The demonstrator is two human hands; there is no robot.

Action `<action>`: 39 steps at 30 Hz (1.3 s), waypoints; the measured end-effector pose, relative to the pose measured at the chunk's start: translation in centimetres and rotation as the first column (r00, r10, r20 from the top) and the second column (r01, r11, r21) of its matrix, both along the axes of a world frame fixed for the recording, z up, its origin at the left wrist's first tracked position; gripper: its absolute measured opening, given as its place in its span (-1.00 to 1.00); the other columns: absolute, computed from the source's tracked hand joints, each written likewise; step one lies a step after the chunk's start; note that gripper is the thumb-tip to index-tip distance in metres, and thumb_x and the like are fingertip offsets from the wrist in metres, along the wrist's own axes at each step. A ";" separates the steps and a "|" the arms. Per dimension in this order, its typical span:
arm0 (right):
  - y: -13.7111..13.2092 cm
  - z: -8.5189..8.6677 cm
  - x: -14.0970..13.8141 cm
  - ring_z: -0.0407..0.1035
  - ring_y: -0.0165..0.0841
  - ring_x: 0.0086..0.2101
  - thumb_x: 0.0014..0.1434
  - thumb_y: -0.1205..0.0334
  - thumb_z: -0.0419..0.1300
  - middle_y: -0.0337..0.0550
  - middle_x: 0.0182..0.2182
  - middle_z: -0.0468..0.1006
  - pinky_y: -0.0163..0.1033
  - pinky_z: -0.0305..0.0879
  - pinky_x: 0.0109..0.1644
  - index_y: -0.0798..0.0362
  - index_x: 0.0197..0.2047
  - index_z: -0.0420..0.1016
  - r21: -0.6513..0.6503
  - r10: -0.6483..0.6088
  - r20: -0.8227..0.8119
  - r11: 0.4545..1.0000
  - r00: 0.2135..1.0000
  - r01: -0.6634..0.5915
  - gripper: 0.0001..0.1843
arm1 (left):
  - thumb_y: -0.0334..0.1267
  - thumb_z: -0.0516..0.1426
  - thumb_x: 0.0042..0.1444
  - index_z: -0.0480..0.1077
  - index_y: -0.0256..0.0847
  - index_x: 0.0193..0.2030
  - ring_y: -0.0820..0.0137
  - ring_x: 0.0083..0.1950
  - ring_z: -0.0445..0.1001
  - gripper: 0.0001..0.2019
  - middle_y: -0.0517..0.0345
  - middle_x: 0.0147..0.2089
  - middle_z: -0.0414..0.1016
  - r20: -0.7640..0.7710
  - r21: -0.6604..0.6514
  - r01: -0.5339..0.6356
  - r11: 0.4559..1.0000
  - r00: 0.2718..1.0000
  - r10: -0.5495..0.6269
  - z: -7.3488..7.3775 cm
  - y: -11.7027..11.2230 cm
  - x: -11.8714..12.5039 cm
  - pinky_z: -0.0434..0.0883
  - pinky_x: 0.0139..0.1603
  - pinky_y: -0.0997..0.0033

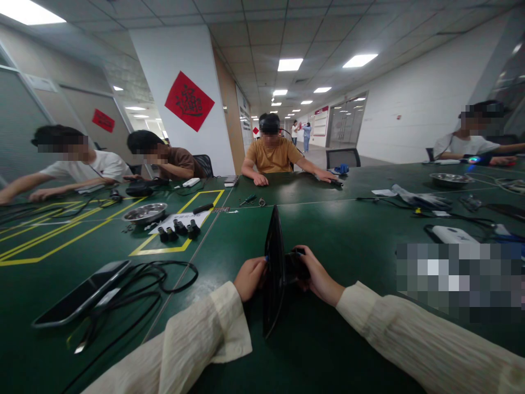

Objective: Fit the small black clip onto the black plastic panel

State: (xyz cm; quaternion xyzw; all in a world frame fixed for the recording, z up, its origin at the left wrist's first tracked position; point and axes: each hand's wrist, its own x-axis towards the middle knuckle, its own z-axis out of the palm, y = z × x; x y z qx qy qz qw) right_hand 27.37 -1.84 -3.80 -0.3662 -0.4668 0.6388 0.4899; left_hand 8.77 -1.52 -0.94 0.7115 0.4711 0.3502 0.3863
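Observation:
A thin black panel (274,279), shaped like a small screen, stands upright on the table and is seen almost edge-on. My left hand (250,276) is closed at its left face, with the thumb against the surface and the other fingertips partly hidden. A small blue spot shows by that thumb. On the panel's other side, my right hand (318,276) is closed around a dark block-like part (296,265) that appears joined to the panel's back. Its exact kind is too dark to tell.
A phone (82,293) and coiled black cables (151,290) lie at left. Beyond are a metal bowl (145,213), several black fittings (179,230) and a screwdriver (248,200). A white device (455,236) and another bowl (451,180) are at right. Several people sit around the green table (229,246).

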 end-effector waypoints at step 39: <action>0.2 -0.3 0.0 0.22 -0.51 -0.72 0.10 0.02 -0.02 -0.35 -0.51 0.34 -0.47 0.04 -0.80 -0.06 -0.09 0.11 -0.004 0.004 -0.015 1.000 1.000 -0.004 -0.68 | 0.06 -0.11 0.06 0.14 -0.22 -0.61 0.41 -0.51 0.25 -0.59 0.26 -0.67 0.09 0.001 -0.029 0.017 0.999 1.000 -0.017 0.2 -0.1 0.1 0.21 -0.47 0.47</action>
